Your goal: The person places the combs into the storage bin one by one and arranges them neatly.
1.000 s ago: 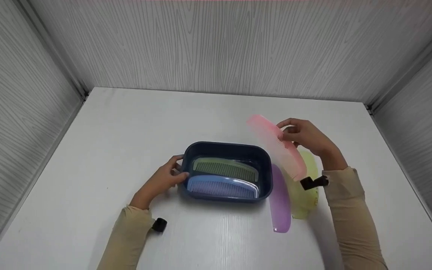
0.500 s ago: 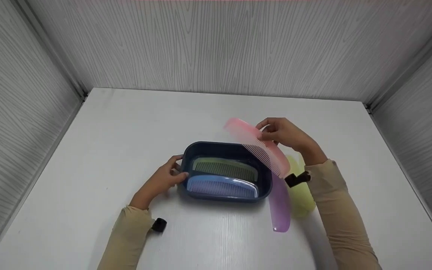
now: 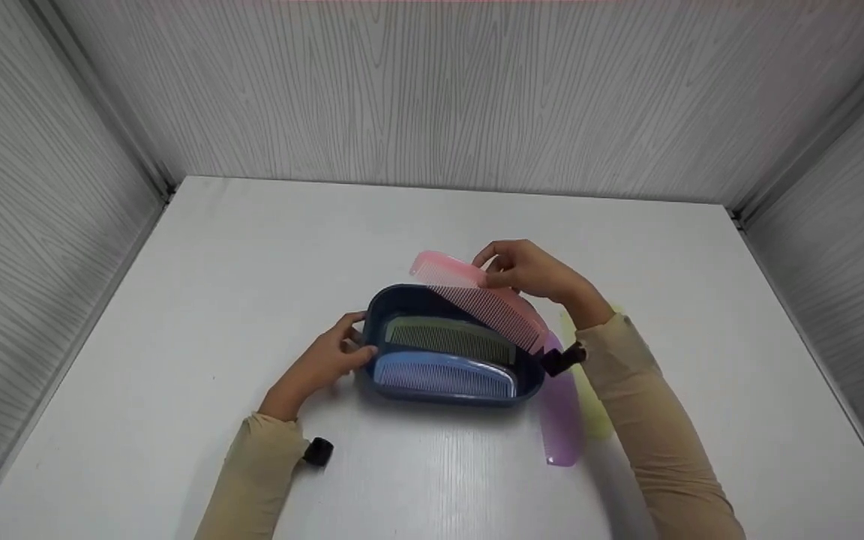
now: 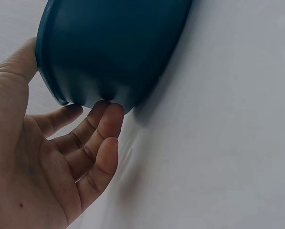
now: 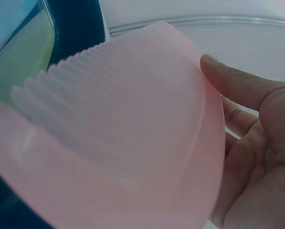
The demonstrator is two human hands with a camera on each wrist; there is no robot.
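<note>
In the head view my right hand pinches a pink comb by its spine. The comb slants over the back right rim of a dark blue plastic box, teeth facing the box. Inside the box lie a green comb and, nearer me, a blue comb. My left hand holds the box's left end, thumb at the rim; the left wrist view shows its fingertips against the outer wall. In the right wrist view the pink comb fills the middle, with the thumb on its spine.
A purple comb lies on the white table just right of the box. Beside it is a yellow-green flat thing, partly hidden by the right forearm. Grey wood-grain panels stand at the back and both sides.
My right hand has carried the pink comb leftward, from above the table at the right to over the box. The left hand and the box have stayed in place.
</note>
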